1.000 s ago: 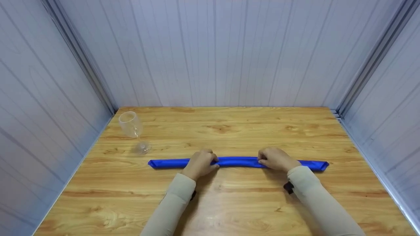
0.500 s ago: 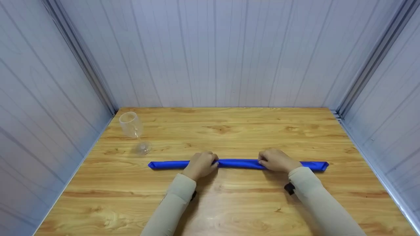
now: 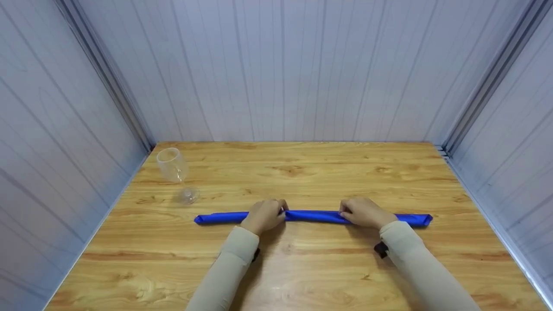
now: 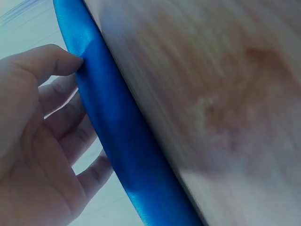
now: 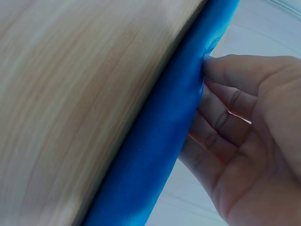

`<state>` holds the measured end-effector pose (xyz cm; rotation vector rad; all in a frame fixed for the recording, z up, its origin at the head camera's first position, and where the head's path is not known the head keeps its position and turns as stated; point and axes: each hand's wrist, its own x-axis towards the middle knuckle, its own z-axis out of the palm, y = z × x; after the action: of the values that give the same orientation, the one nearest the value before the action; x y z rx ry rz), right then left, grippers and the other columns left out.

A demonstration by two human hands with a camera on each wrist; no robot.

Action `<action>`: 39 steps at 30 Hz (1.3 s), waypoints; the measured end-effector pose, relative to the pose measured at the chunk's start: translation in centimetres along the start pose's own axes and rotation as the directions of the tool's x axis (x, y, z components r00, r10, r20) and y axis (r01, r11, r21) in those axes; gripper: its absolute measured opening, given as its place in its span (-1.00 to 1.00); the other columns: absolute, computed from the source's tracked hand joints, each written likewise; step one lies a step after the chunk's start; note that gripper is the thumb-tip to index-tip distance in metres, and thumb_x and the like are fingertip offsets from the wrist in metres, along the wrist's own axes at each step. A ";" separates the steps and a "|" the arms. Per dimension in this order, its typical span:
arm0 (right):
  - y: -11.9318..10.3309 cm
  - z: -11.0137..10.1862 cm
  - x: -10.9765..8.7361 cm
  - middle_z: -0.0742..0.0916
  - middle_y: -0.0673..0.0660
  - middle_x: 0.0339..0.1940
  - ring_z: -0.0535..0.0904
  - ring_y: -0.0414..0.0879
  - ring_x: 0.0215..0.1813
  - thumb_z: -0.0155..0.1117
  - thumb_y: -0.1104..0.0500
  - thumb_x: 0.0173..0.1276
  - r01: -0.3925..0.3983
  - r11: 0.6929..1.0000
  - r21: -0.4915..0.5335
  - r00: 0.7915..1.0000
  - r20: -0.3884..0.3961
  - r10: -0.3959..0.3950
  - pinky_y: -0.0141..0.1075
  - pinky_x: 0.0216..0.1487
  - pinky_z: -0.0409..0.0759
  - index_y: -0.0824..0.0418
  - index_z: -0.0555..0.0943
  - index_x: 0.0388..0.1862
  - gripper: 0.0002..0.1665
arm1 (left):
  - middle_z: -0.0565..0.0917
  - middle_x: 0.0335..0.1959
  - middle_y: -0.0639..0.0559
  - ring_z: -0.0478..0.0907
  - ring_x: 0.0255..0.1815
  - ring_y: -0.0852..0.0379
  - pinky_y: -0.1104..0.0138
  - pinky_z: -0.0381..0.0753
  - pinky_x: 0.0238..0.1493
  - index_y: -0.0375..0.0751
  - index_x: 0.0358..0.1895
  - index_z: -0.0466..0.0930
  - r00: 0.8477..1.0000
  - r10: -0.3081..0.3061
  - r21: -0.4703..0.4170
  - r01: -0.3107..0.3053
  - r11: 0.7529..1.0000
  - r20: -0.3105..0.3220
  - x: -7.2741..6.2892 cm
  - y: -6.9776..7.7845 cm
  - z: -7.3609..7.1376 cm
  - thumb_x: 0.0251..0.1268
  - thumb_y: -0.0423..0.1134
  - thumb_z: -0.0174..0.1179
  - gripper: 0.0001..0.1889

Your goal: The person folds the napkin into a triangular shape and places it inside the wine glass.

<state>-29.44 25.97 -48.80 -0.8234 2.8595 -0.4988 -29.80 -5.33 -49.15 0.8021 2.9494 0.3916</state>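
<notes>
A long strip of shiny blue cloth [image 3: 312, 215], rolled into a narrow tube, lies sideways across the wooden table. My left hand [image 3: 264, 216] is on its left half and pinches it, thumb at the near side and fingers over the far side. Farther right, my right hand [image 3: 366, 211] pinches the roll in the same way. In the left wrist view the thumb tip presses into the blue cloth [image 4: 117, 122]; the fingertips are hidden behind it. The right wrist view likewise has the thumb on the cloth [image 5: 155, 127], fingers curled behind.
A clear wine glass [image 3: 173, 166] stands upright at the back left of the table [image 3: 293, 268], beyond the roll's left end. Pale panel walls [image 3: 276, 73] close off the back and both sides.
The middle of the blue roll has come slightly toward me and lies straighter and narrower. Both hands have shifted down a little with it, still pinching. The glass has stayed put.
</notes>
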 end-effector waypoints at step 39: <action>-0.2 -0.5 0.4 0.68 0.01 -0.26 0.53 -0.14 -0.28 0.28 0.20 0.46 -0.026 0.999 0.045 0.998 0.060 0.023 -0.14 -0.21 0.57 0.17 0.69 -0.19 -0.93 | 0.72 -0.11 -0.04 0.66 -0.09 -0.04 0.09 0.65 -0.09 -0.09 -0.05 0.67 0.998 -0.058 -0.029 0.059 0.998 0.017 0.6 0.3 0.3 0.43 -0.28 0.22 -0.87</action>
<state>-29.80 25.72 -48.26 -0.7810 2.7898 -0.5265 -30.14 -4.68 -49.31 0.7101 2.9366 0.4217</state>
